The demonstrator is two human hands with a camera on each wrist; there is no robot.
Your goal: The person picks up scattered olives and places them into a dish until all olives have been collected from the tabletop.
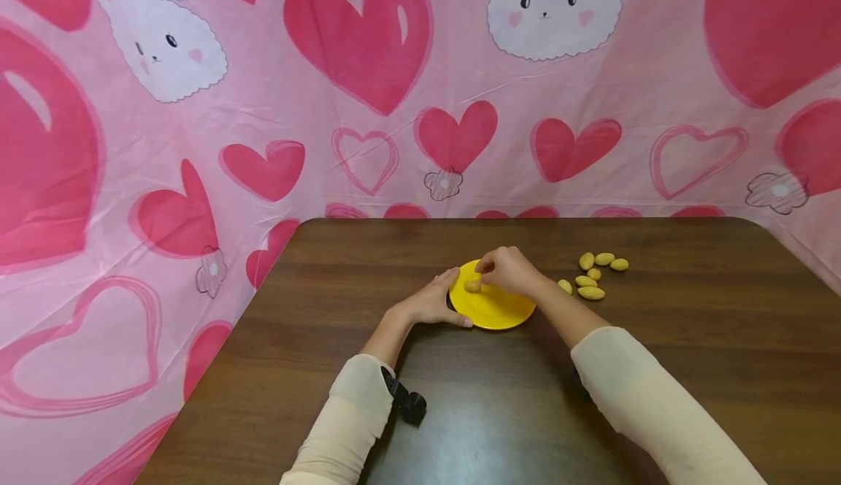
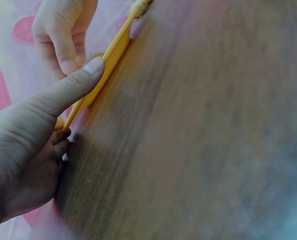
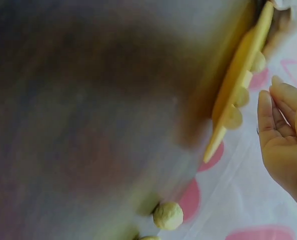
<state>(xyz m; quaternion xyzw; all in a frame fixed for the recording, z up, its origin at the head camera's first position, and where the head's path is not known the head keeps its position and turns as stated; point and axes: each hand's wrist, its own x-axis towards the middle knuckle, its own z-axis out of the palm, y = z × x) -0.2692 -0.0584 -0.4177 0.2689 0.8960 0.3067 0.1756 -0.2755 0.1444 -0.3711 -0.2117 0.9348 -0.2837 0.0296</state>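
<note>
A round yellow plate (image 1: 499, 313) lies on the table, with a small oval, potato-like piece (image 1: 472, 285) at its left part. My left hand (image 1: 430, 302) holds the plate's left rim, thumb at the near edge and fingers round the far side. Over the plate is my right hand (image 1: 509, 269), its fingertips close beside that piece. In the right wrist view, the right hand (image 3: 286, 130) has thumb and fingers nearly together with nothing visible between them. That view also shows three rounded pieces (image 3: 233, 118) along the plate's top.
Several more yellowish potato-like pieces (image 1: 591, 293) lie in a loose group on the brown wooden table (image 1: 499, 412), right of the plate. A pink cloth (image 1: 368, 105) with hearts hangs behind the table. A black camera mount (image 1: 409, 401) sits on my left wrist.
</note>
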